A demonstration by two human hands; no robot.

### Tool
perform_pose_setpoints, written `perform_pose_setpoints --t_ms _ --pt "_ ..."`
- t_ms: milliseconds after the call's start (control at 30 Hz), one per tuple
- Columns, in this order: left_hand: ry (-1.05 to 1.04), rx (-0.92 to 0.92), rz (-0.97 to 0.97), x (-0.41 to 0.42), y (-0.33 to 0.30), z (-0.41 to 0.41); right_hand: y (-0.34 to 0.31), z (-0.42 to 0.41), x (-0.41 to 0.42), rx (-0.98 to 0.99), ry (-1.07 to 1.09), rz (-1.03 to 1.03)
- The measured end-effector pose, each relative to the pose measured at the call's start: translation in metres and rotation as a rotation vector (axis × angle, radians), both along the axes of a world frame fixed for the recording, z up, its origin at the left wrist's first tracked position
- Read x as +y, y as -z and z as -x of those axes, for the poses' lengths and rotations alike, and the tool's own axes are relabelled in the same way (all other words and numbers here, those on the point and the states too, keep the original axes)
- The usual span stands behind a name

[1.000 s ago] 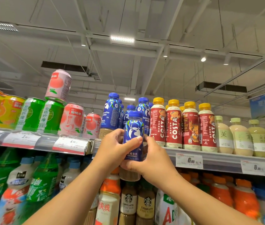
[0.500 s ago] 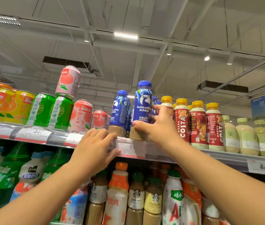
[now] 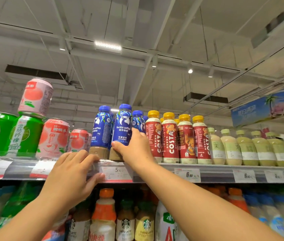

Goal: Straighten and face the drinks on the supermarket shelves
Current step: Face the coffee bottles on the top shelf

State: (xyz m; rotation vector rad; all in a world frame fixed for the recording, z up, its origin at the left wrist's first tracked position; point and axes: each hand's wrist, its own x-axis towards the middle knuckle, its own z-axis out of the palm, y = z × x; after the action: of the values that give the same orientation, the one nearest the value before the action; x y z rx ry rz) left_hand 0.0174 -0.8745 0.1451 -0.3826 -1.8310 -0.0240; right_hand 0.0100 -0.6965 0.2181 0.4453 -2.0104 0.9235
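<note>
A blue Luckin coffee bottle (image 3: 123,129) stands upright at the front of the top shelf, label facing me. My right hand (image 3: 135,150) is wrapped around its lower part. A second blue bottle (image 3: 101,132) stands just left of it, more blue ones behind. My left hand (image 3: 71,176) rests on the top shelf's front rail (image 3: 216,173), fingers spread over the price strip, holding nothing. Red Costa bottles (image 3: 170,138) stand in a row to the right.
Green cans (image 3: 14,134) and pink peach cans (image 3: 53,136) fill the top shelf's left, one pink can (image 3: 36,96) stacked on top. Pale tea bottles (image 3: 245,148) line the right. The lower shelf holds Starbucks bottles (image 3: 125,221) and orange-capped drinks (image 3: 103,213).
The blue bottle went from both hands up onto the top shelf. My left hand let go and dropped to the shelf rail. My right hand still holds the bottle, label now facing front.
</note>
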Motion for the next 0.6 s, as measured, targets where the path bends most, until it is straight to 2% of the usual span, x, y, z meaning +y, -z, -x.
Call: perform_pose_setpoints --t_ms 233,367,600 --pt "-0.004 -0.022 -0.012 0.000 0.001 -0.002 0.006 -0.007 -0.009 0.002 0.116 -0.079" --pt "-0.001 -0.029 -0.026 0.000 0.001 -0.002 0.006 -0.009 -0.005 -0.016 0.081 -0.058" --pt "-0.006 -0.043 -0.035 0.000 0.002 -0.001 0.012 0.000 -0.010 0.022 0.183 -0.069"
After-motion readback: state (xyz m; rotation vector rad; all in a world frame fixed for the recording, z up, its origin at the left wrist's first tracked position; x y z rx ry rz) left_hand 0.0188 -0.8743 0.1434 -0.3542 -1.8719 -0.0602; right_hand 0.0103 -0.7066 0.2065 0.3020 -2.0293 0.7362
